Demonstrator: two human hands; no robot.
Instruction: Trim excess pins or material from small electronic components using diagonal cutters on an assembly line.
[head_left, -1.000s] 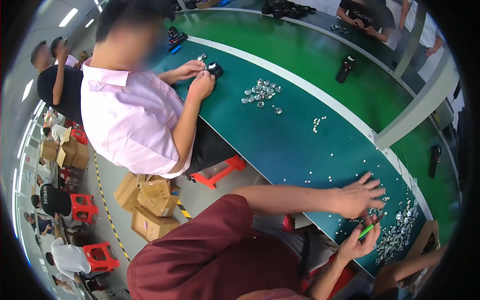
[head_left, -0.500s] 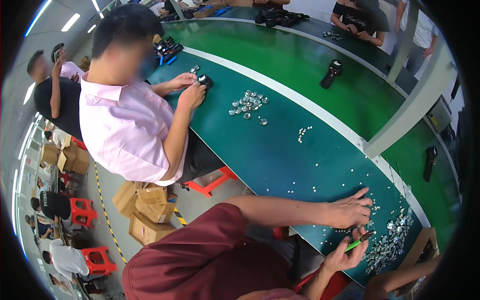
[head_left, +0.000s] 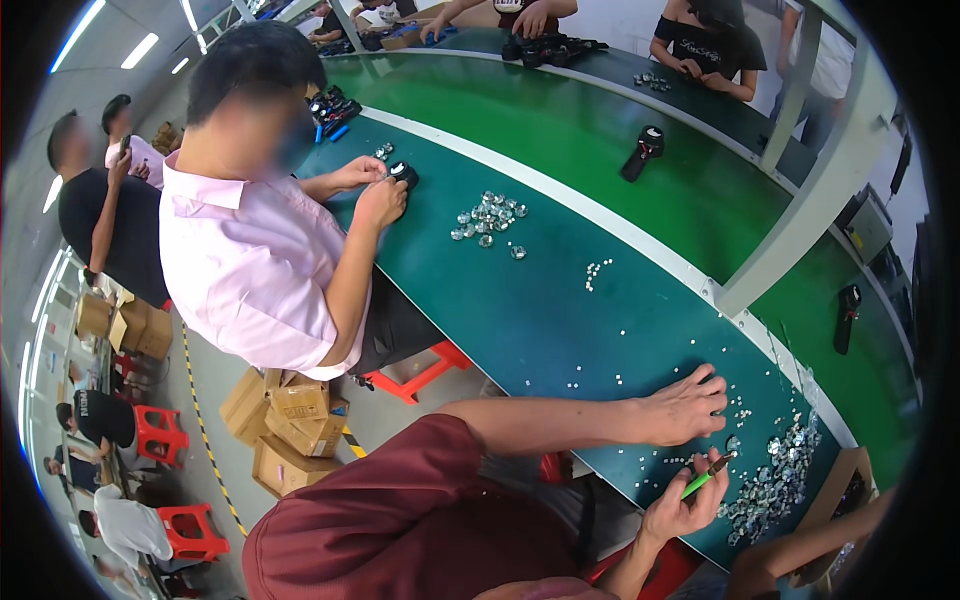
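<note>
Your right hand [head_left: 685, 508] is closed around a slim, pen-like green-handled tool [head_left: 696, 484] with a dark, metallic-looking tip, above the dark green tabletop [head_left: 560, 320] and just in from its near long edge. The relation that counts is between that tip and a single round, clear faceted piece [head_left: 733, 442]: the piece lies just beyond the tip, toward the far long edge with its white rail [head_left: 640, 238]. You cannot tell from this view whether the two touch. The tool's long axis runs across the tabletop, from the near edge toward the far one, roughly in line with the piece. The tool brings your right hand's reach closest, though the fingers of your left hand [head_left: 688, 405] are also near, on the piece's left side.

Your right wrist comes in over the near edge, with the fingers bent around the handle. Your left forearm stretches over that edge from a maroon short sleeve [head_left: 400, 475]; the hand is palm down, fingers apart and curled. Whether it holds anything underneath cannot be told. Small white square pieces [head_left: 655, 458] lie scattered between your left hand and the near edge. A glittering heap of clear and silvery pieces [head_left: 778, 482] spreads past your right hand toward the tabletop's right end, beside an open brown cardboard box [head_left: 838, 482].
</note>
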